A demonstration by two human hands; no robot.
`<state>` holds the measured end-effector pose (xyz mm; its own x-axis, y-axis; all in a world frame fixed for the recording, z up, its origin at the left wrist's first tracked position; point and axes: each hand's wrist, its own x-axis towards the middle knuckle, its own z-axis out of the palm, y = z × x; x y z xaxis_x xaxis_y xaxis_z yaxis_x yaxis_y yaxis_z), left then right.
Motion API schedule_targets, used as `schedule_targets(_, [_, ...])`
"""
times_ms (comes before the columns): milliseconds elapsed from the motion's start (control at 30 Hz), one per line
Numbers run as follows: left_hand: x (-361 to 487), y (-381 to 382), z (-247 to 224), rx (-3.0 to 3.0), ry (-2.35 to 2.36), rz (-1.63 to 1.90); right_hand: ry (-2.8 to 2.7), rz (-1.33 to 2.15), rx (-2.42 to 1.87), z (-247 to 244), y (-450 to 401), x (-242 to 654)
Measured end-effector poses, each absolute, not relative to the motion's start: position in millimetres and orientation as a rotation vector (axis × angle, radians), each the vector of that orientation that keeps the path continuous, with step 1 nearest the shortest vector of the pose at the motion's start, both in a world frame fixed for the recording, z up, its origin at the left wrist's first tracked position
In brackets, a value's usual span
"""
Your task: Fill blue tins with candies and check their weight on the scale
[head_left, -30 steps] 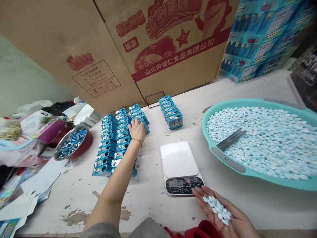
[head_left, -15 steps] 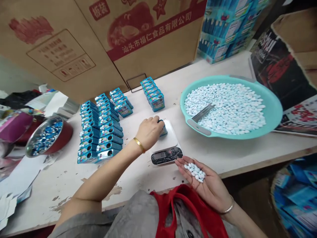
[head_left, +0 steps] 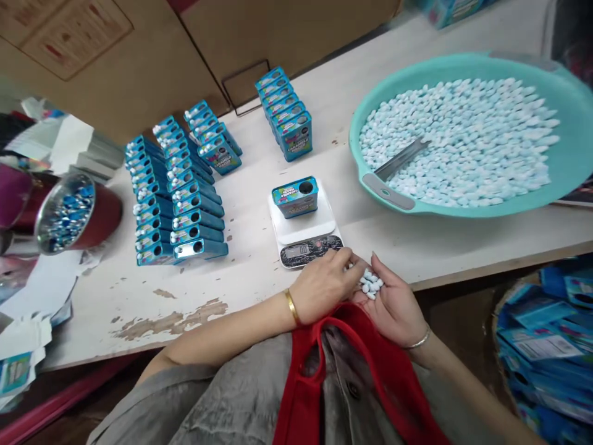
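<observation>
My right hand (head_left: pixel 393 309) is cupped palm up at the table's front edge, holding a small heap of white and pale blue candies (head_left: pixel 371 285). Bent over that palm, my left hand (head_left: pixel 324 285) has its fingers pinched among the candies; its fingertips are partly hidden. Just beyond the hands lies a white kitchen scale (head_left: pixel 327 216) with a black display panel. A blue candy box (head_left: pixel 296 199) with a round dark hole in its top stands on the scale. Neither hand touches the box.
A turquoise basin (head_left: pixel 398 205) full of candies, with a metal scoop (head_left: pixel 402 159) in it, stands right. Blue boxes (head_left: pixel 199 216) stand in rows left, with more (head_left: pixel 296 141) behind the scale. Further left is a metal bowl (head_left: pixel 104 213). Cardboard cartons (head_left: pixel 287 37) line the back.
My left hand has let go of the box on the scale and come back to the candies in my right palm. The view has tilted downward.
</observation>
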<state>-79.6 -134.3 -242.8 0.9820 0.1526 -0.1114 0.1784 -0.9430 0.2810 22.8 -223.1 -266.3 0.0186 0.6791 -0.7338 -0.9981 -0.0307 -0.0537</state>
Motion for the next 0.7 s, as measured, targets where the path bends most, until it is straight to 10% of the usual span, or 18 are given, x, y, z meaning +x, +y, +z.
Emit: schedule_targets(700, [-87.0, -119.4, -251.5, 2.647, 0.258, 0.03, 0.655, 1.508, -0.725, -267.4, -205.9, 18.0])
